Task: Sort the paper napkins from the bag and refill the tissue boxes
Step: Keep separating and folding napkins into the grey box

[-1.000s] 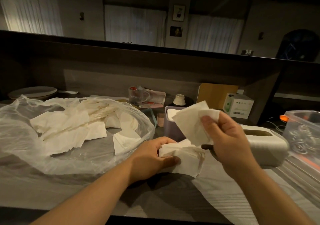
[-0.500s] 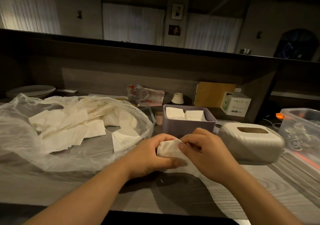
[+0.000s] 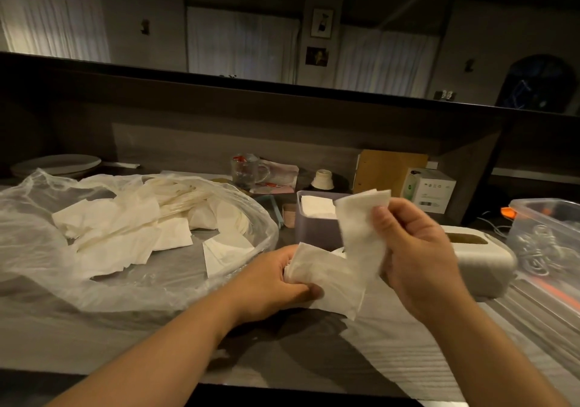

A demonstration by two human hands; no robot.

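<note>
A: What has the left hand (image 3: pixel 270 284) got?
B: Its fingers are curled round a small stack of white folded paper napkins (image 3: pixel 309 268), held low just in front of the open purple plastic tissue box (image 3: pixel 314 232).

A: And the right hand (image 3: pixel 414 259)?
B: Raised to the right of that purple box, thumb and fingers pinching a single white paper napkin (image 3: pixel 361 234). The sheet hangs down and overlaps the stack in the left hand; whether the two touch I cannot tell.

A: Is the purple box filled?
B: White napkins lie inside it, one pile (image 3: pixel 317 207) plainly visible; the rest is hidden behind the raised sheet.

A: Where is the bag?
B: The clear crinkled plastic bag (image 3: pixel 37 249) lies spread open to the left of the purple box, with loose white napkins (image 3: pixel 119 234) scattered inside.

A: Another tissue box?
B: A white rounded closed tissue box with a slot on top (image 3: pixel 489 259) sits to the right of the purple box, partly behind the right hand. Further right stands a clear plastic container (image 3: pixel 549 243). Behind the purple box are a clear glass mug (image 3: pixel 248 171) and a white carton (image 3: pixel 430 190).
</note>
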